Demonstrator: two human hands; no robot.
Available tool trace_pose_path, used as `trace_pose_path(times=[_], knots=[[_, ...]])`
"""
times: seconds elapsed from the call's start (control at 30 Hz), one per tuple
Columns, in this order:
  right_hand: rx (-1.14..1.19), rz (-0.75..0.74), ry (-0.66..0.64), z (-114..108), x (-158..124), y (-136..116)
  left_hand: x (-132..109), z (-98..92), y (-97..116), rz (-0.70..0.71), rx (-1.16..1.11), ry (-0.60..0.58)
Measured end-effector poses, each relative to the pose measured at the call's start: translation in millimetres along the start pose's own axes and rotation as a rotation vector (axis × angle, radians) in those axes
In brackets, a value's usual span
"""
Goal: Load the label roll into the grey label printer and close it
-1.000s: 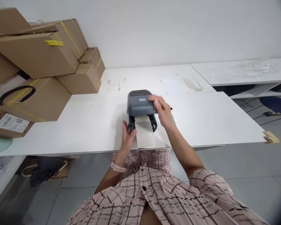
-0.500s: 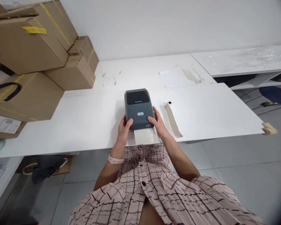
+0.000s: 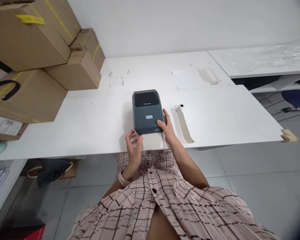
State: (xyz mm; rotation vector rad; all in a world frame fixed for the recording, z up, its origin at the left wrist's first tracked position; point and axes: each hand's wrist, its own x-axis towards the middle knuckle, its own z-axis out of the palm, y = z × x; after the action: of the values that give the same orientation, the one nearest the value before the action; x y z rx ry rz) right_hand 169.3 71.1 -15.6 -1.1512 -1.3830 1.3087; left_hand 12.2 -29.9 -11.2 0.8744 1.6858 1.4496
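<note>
A dark grey-blue label printer (image 3: 143,123) sits on the white table near its front edge. From its front slot a strip of white labels (image 3: 152,141) hangs out over the table edge. My right hand (image 3: 169,130) grips the printer's front right corner, thumb on top and fingers along the side. Beside the front left corner is my left hand (image 3: 134,149), its fingers apart and curved, the thumb close to the strip's left edge. Whether that thumb touches the strip I cannot tell. To the right lies a small paper roll (image 3: 183,125), partly unrolled towards me.
Cardboard boxes (image 3: 50,106) are stacked on the table's left side, against the wall. A sheet of paper (image 3: 181,80) lies behind the roll. Brown tape (image 3: 288,136) covers the table's right front corner. Clear plastic (image 3: 277,58) lies on the far right table.
My left hand has let go of the printer's left side and come down towards me, beside the label strip. My right hand keeps its hold. The view has tilted slightly.
</note>
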Motion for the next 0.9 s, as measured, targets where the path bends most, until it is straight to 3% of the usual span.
trace_pose_path(times=[0.03,0.07,0.2,0.3,0.4,0.53,0.6,0.67,0.83,0.9], knots=[[0.007,-0.002,0.008,0.8,-0.3,0.0,-9.0,-0.1,-3.9,-0.020,0.001,0.023],[0.027,-0.004,0.022,1.9,-0.5,0.3,-15.4,0.2,-6.1,-0.060,-0.010,-0.033],[0.178,-0.010,0.097,5.6,-0.1,2.6,-16.8,2.6,2.1,-0.275,-0.105,-0.389],[0.214,-0.005,0.099,6.3,-0.1,4.4,-9.0,3.0,12.7,-0.267,-0.137,-0.411],[0.088,-0.055,0.115,5.4,-3.5,0.4,-6.1,2.4,13.7,-0.253,-0.114,-0.410],[-0.385,-0.431,0.264,2.7,-12.5,-23.5,-5.1,-2.0,7.0,-0.228,-0.056,-0.437],[-0.578,-0.657,0.234,2.2,-15.8,-38.5,-2.5,-8.6,5.3,-0.165,-0.030,-0.420],[-0.696,-0.786,0.157,3.4,-17.0,-49.9,2.9,-17.9,5.5,-0.086,-0.013,-0.357],[-0.861,-0.762,0.119,13.4,-14.1,-59.1,24.6,-30.7,10.6,0.072,0.001,-0.054],[-0.869,-0.745,0.108,15.9,-13.0,-59.8,31.3,-24.7,13.2,0.148,0.013,-0.022]])
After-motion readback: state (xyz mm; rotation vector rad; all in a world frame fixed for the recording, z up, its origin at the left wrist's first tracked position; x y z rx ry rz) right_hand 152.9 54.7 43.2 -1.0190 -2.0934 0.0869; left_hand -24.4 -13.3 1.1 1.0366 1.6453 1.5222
